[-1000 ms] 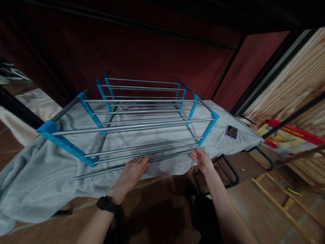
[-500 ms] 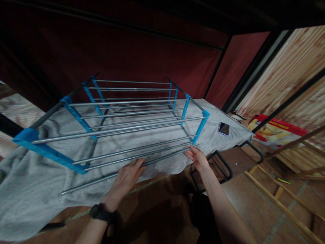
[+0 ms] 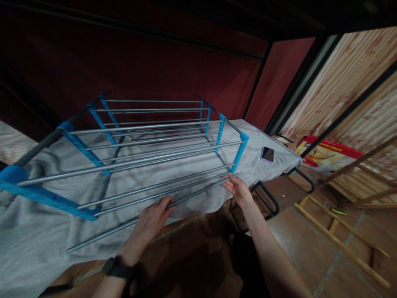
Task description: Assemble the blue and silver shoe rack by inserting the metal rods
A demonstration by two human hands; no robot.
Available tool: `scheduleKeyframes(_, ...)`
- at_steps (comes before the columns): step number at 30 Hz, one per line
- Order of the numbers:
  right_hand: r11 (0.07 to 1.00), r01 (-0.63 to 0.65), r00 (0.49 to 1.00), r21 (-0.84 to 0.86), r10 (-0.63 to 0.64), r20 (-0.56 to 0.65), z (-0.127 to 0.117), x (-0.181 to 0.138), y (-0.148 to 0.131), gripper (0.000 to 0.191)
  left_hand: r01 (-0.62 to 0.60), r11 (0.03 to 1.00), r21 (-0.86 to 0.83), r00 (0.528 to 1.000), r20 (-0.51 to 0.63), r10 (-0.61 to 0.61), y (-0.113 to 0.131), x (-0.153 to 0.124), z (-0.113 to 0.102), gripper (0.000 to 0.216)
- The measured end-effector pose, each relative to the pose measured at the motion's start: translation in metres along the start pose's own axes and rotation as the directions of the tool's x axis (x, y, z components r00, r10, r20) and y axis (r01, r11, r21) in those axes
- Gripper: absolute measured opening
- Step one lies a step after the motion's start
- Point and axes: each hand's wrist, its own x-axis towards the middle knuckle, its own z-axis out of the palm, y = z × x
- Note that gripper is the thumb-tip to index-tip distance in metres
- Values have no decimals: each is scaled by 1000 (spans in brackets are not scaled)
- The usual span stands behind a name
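Note:
A rack (image 3: 130,140) of thin metal rods and blue plastic end pieces lies on a surface covered by a grey cloth (image 3: 34,244). A loose metal rod (image 3: 198,191) lies slanting along the near side of the rack. My left hand (image 3: 151,217) grips this rod near its middle, fingers curled over it. My right hand (image 3: 237,190) pinches the rod's right end, close to the lower blue corner piece (image 3: 237,159). A dark watch sits on my left wrist (image 3: 116,267).
A phone (image 3: 267,154) lies on the cloth to the right of the rack. Black metal tube legs (image 3: 266,198) stick out below the surface's right end. Wooden slats (image 3: 341,244) lie on the tiled floor at right, near a red and yellow box (image 3: 328,155). A dark red wall stands behind.
The view has swung right, so the rack sits further left in the picture. Both hands stay on the loose rod, whose right end has risen slightly towards the blue corner piece.

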Motion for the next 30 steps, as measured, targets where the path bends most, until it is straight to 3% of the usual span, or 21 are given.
scheduleKeyframes(4,1000,20,1000,-6,-20,23,3,0,0,14,-14,1000,8,1000,-10,14,3,-1,-4,25)
scheduleKeyframes(9,999,40,996,-28,-42,-80,5,-1,3,19,-47,995,92,997,-64,53,2,1,-3,30)
scheduleKeyframes(13,999,25,996,-33,-28,-86,6,-2,1,14,-46,989,140,996,-67,56,-1,3,1,34)
scheduleKeyframes(21,998,56,994,-20,-58,-93,4,-1,0,14,18,997,77,999,-39,-15,0,1,-1,23)
scheduleKeyframes(26,998,68,985,-9,-69,-160,-1,1,-1,21,13,993,113,996,-87,-3,-2,-2,-4,19)
scheduleKeyframes(30,999,35,989,-13,-37,-143,-1,1,-1,15,-16,991,131,995,-91,28,0,-2,-6,21)
